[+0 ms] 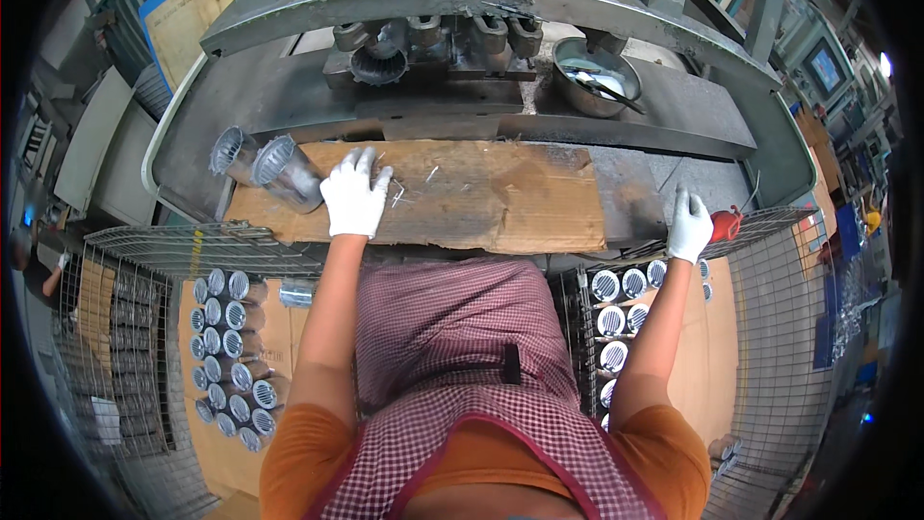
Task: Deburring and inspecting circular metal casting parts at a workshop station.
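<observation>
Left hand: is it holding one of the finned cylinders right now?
No. The left hand lies flat on the cardboard, with the two finned cylinders lying just beside it.

- Left hand: white glove, on the brown cardboard sheet.
- Right hand: white glove, right of the cardboard.
- Red object: beside the right hand.
- Finned cylinders: silver-grey, at the cardboard's left end.
- Apron: red-and-white check, below the cardboard.
- Sleeves: orange.
</observation>
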A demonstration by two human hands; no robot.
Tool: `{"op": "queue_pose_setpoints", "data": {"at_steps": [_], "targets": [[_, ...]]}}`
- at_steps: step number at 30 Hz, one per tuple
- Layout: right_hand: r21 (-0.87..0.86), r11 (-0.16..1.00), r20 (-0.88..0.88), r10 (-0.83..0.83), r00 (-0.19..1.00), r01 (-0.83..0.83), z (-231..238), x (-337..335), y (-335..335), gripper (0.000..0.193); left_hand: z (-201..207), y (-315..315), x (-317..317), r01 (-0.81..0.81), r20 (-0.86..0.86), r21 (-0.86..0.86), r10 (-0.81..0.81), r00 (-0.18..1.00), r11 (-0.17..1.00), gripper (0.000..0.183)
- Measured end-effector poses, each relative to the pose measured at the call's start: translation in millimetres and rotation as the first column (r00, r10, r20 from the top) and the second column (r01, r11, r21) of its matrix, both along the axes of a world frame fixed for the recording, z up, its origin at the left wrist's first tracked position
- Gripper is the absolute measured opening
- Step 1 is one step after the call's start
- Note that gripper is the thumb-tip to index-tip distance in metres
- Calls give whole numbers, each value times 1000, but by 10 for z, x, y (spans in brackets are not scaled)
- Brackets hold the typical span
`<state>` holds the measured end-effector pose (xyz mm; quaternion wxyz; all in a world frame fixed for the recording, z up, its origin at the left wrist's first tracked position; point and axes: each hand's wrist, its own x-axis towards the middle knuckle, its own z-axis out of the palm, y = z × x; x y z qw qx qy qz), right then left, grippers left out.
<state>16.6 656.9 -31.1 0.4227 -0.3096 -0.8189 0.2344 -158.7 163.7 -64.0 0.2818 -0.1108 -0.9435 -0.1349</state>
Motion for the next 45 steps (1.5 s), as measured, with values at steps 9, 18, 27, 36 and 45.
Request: {"op": "queue_pose_setpoints", "data": {"at_steps": [9, 18, 27, 36, 45], "targets": [[-42, 999, 32, 17, 999, -16, 81, 15, -77, 35, 9, -33, 14, 6, 132, -33, -2, 991, 999, 53], [-30, 1000, 38, -1, 999, 2, 30, 5, -18, 35, 59, -15, 19, 13, 121, -53, -6, 993, 999, 50], [-12, 1000, -21, 9, 1000, -9, 55, 12, -65, 35, 88, 13, 53, 9, 40, -24, -8, 999, 1000, 37], [-4, 1000, -2, 14, 1000, -14, 87, 7, -121, 35, 69, 24, 67, 23, -13, 19, -23, 1000, 1000, 35], [-12, 1000, 10, 10, 1000, -10, 110, 7, -126, 35, 125, -4, 44, 73, 339, -75, -43, 940, 995, 38]]}}
